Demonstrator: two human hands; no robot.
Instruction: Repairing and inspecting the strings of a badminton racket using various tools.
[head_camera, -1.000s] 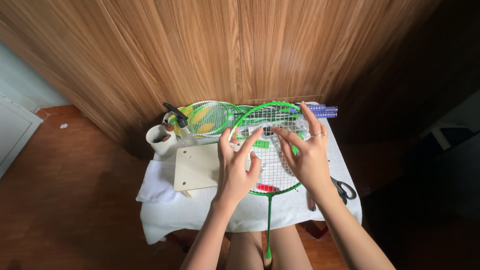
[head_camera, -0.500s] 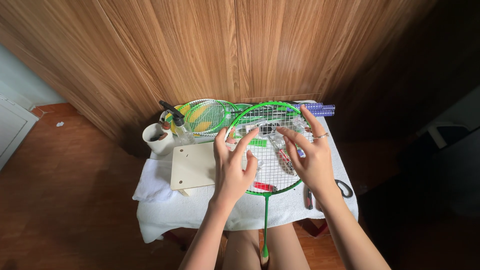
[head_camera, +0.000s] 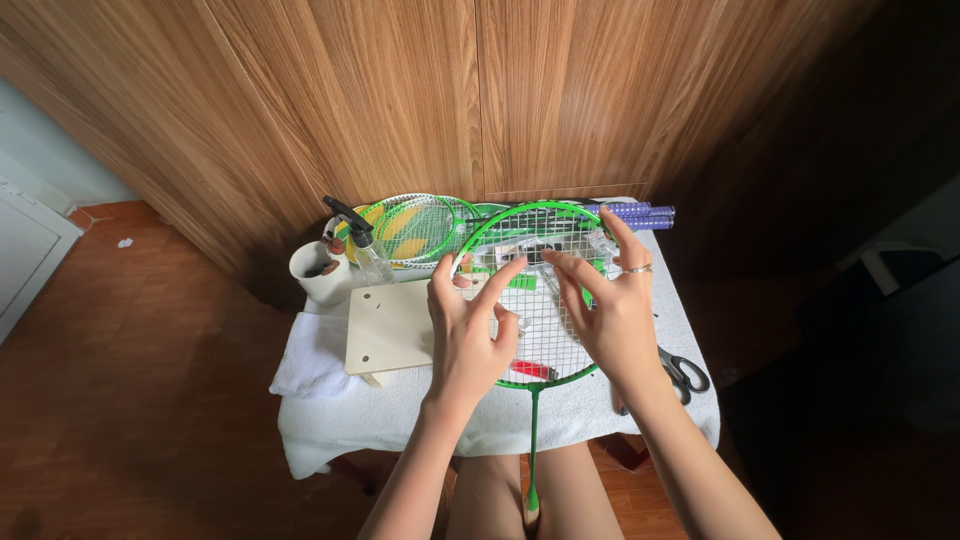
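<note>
Our left hand (head_camera: 470, 335) and right hand (head_camera: 610, 310) rest spread, fingers apart, gripping nothing, on the racket (head_camera: 540, 300) strings. A board (head_camera: 390, 325), cup (head_camera: 318, 272) and sprayer (head_camera: 358, 242) crowd the table's (head_camera: 400, 420) left edge; scissors (head_camera: 685, 370) lie at its right edge, wood panels behind.

table (head_camera: 480, 420) (white cloth) | board (head_camera: 390, 325) | cup (head_camera: 318, 272) | scissors (head_camera: 683, 370) | rackets (head_camera: 420, 225)

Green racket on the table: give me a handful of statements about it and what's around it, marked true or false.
1. Both hands, the left hand and the right hand, rest on the strings of the green racket. True.
2. The scissors lie left of the racket. False: they lie to its right.
3. A white cup stands beside the spray bottle. True.
4. The table is bare wood. False: a white cloth covers it.
</note>
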